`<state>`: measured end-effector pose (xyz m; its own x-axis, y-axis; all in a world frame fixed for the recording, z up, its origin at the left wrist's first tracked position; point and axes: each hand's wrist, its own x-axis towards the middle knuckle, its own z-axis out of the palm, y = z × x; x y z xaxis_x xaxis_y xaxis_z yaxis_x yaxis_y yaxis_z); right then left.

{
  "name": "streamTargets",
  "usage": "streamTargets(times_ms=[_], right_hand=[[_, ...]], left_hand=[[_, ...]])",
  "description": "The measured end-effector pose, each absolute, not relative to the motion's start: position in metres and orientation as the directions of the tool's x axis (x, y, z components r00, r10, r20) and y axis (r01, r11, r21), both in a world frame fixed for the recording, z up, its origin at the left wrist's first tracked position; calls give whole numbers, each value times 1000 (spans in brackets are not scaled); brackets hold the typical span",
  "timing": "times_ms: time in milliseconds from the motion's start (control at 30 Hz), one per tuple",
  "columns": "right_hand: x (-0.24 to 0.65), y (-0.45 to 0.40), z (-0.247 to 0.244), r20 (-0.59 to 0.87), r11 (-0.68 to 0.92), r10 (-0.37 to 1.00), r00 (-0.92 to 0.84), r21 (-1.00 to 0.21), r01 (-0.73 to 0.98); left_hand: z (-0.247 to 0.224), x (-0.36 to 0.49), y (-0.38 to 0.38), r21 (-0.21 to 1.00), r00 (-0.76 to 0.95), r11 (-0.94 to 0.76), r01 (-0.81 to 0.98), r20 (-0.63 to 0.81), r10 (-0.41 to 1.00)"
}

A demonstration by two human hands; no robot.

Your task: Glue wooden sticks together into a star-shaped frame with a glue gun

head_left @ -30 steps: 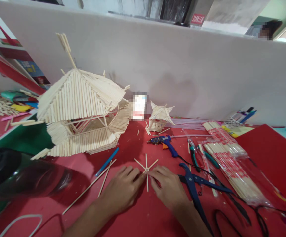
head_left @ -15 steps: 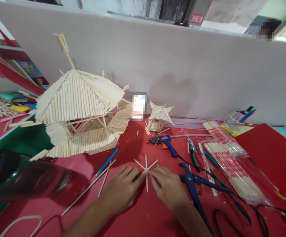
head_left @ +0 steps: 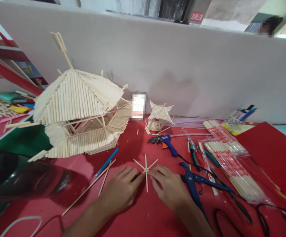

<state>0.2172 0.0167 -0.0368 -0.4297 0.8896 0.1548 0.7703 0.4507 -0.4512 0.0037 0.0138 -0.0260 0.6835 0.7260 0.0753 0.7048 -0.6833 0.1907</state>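
Note:
A small star of thin wooden sticks (head_left: 145, 161) lies on the red tabletop, its spokes meeting at a centre joint. My left hand (head_left: 124, 186) pinches it on the left, close to the joint, and covers a lower-left spoke. From the other side, my right hand (head_left: 169, 187) holds the star near its centre, fingers bent and hiding a lower-right spoke. Loose sticks (head_left: 88, 188) lie left of my left hand, beside a blue pen (head_left: 106, 162). A blue glue gun (head_left: 166, 141) rests beyond my hands.
A large stick pavilion (head_left: 66, 98) stands at back left, a small one (head_left: 160, 113) behind the glue gun. Right of my hands lie blue cutters (head_left: 191, 186), green-handled pliers (head_left: 194, 158) and bagged sticks (head_left: 231, 168). A dark bottle (head_left: 26, 177) is at left; a pale partition (head_left: 182, 65) rises behind.

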Motion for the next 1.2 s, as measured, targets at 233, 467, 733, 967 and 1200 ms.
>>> streamTargets(times_ms=[233, 467, 733, 967, 1200], right_hand=[[218, 15, -33, 136, 478, 874, -466, -403, 780], [217, 16, -32, 126, 486, 869, -478, -398, 778], [218, 16, -27, 126, 378, 925, -359, -412, 829], [220, 17, -25, 50, 324, 941, -334, -411, 852], [215, 16, -32, 104, 313, 948, -299, -458, 832]], left_hand=[[-26, 2, 14, 189, 681, -687, 702, 105, 725], [-24, 3, 15, 200, 682, -685, 700, 97, 725], [-28, 2, 14, 224, 668, -684, 694, 151, 728], [-26, 3, 14, 244, 601, -620, 745, 158, 784], [-27, 1, 16, 226, 557, -580, 783, 161, 815]])
